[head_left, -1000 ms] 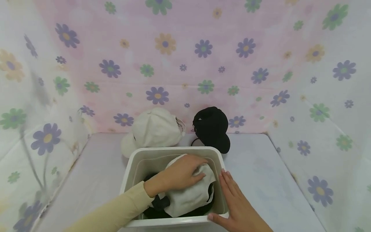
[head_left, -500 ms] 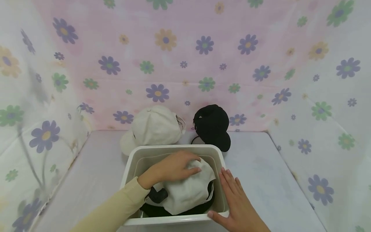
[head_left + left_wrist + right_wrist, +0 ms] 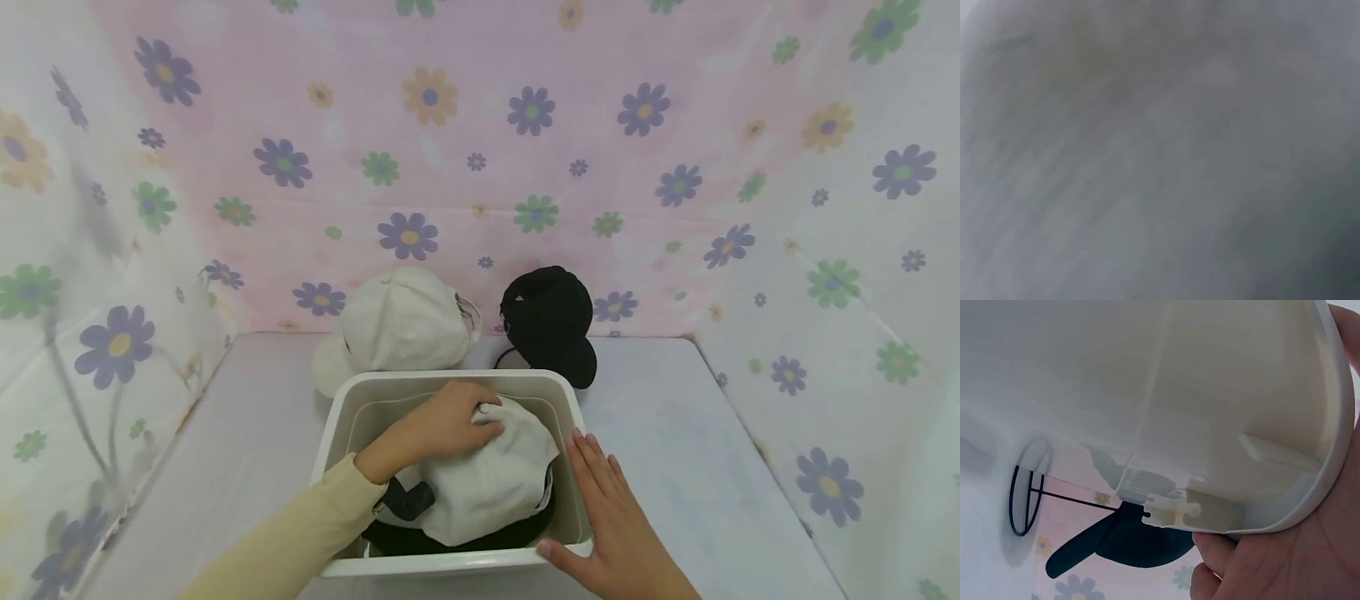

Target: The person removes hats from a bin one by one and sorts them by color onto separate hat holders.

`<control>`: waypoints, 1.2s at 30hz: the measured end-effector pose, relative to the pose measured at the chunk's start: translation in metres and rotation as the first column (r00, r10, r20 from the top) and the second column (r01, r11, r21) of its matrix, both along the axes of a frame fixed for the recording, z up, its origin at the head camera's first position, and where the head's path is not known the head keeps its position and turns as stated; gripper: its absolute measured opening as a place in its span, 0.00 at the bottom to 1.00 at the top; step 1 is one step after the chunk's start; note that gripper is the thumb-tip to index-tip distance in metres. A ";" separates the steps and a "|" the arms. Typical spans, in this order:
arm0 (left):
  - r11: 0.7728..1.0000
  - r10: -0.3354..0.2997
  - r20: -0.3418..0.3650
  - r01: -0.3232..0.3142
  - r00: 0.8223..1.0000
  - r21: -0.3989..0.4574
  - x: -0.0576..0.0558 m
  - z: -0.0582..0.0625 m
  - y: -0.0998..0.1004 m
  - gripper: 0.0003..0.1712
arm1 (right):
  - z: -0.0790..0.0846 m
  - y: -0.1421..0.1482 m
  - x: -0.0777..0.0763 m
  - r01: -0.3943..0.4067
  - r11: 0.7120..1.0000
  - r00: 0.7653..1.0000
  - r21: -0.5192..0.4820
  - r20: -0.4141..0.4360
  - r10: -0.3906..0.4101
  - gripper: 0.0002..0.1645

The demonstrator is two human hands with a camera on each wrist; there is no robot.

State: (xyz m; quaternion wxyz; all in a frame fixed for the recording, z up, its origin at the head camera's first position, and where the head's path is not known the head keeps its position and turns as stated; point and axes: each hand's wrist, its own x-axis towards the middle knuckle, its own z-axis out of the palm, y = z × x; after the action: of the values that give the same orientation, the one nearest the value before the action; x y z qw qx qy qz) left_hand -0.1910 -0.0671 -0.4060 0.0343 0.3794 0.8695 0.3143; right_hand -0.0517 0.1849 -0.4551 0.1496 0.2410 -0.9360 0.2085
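- The pale cap (image 3: pixel 491 483) lies inside the white bin (image 3: pixel 435 567), crown up, over a dark piece (image 3: pixel 401 540); a dark scrap (image 3: pixel 411 501) shows just beside its left edge.
- The left hand (image 3: pixel 435 423) reaches in over the cap, thumb and forefinger apart at the crown; whether they pinch the cloth cannot be told, the left wrist view being only blur.
- A broad hold on the crown seems best; bunching the soft cloth could spoil its shape, and snagging the dark scrap could drag it along.
- The right hand (image 3: pixel 618 521) lies along the bin's right wall, fingers straight and close together, thumb spread to the front corner; steady, light pressure should suffice against sliding.
- Behind the bin stand a white cap (image 3: pixel 401 325) and a black cap (image 3: pixel 551 321); the bin is best not nudged towards them.
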 end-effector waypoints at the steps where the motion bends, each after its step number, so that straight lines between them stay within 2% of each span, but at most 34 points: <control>1: 1.000 -0.011 0.002 0.011 1.000 -0.009 0.000 0.000 0.000 0.05 | 0.000 0.000 0.000 -0.001 1.000 1.000 -0.004 -0.001 0.001 0.68; 6: 0.999 -0.039 0.023 0.039 0.999 -0.006 -0.001 0.004 -0.002 0.10 | -0.001 0.000 0.000 -0.003 1.000 1.000 -0.021 -0.024 0.002 0.67; 10: 0.999 -0.030 0.024 0.029 0.999 0.017 -0.002 0.007 0.000 0.17 | -0.001 0.001 0.001 0.000 0.999 1.000 -0.032 -0.026 -0.001 0.67; 18: 0.997 0.070 0.026 -0.071 0.997 0.044 0.000 0.011 0.002 0.07 | -0.001 0.001 0.001 0.043 0.999 0.999 -0.029 -0.004 -0.043 0.68; 25: 0.991 0.114 0.034 -0.116 0.993 0.073 0.002 0.011 0.001 0.11 | 0.000 0.001 0.000 0.036 0.999 0.999 -0.029 0.020 -0.035 0.68; 36: 0.977 0.162 0.039 -0.166 0.986 0.131 0.001 0.012 -0.002 0.09 | -0.002 -0.003 0.000 0.053 0.998 0.998 -0.044 0.019 -0.052 0.68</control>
State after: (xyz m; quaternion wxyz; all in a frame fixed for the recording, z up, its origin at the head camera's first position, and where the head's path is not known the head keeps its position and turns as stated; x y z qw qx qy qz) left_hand -0.1897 -0.0690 -0.3940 -0.0050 0.3034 0.8742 0.3791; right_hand -0.0519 0.1815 -0.4575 0.1520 0.2110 -0.9385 0.2273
